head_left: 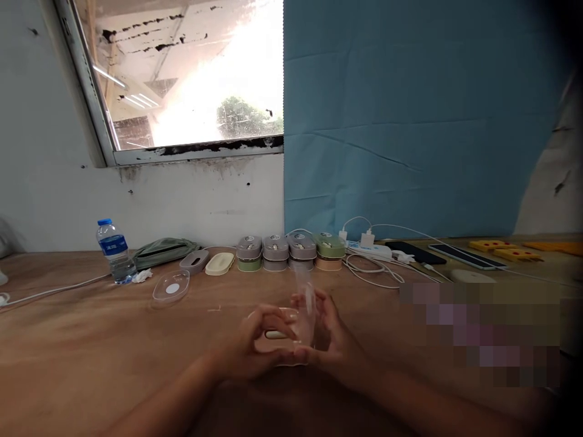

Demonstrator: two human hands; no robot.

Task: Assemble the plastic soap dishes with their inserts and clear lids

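Observation:
In the head view a transparent plastic cover (308,306) stands on edge between my hands, slightly blurred. My right hand (334,334) curls around its right side, fingers behind and thumb in front. On its left side my left hand (262,343) is bent with fingertips and thumb against the cover. Below lies a pink oval lid-like piece (268,345) with a slot, partly hidden by my left hand; a cream bit shows in the slot. Another transparent cover (166,288) with a white round label lies to the left, near a grey slotted lid (194,261) and a cream oval lid (220,263).
Several two-tone oval boxes (275,252) line the back of the table (113,346). A water bottle (115,252) and green pouch (164,252) stand left. White cables (373,267), a power strip (373,250), phones (467,256) and yellow pieces (505,249) lie right, beside a pixelated patch.

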